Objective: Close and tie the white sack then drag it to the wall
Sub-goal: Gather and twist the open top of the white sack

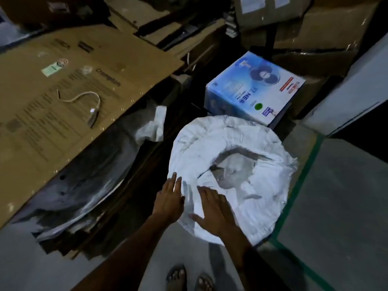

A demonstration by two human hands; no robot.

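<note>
I'm looking down at the white sack (pixel 228 171) standing on the grey floor (pixel 336 206), its mouth gaping open with the rim rolled back in a thick collar. My left hand (pixel 170 198) lies flat on the near-left edge of that collar, fingers straight and spread, gripping nothing. My right hand (pixel 214 213) is flat too, palm down on the near rim, thumb splayed out to the left, nothing held. Just behind the sack sits a blue-and-white fan box (pixel 256 89), close against it. To the left there's flattened brown cardboard (pixel 73 91) with a white cable (pixel 84 101) lying on top. A green tape line (pixel 302 181) runs along the floor just to the sack's right. My sandalled feet (pixel 189 278) show at the bottom edge.
</note>
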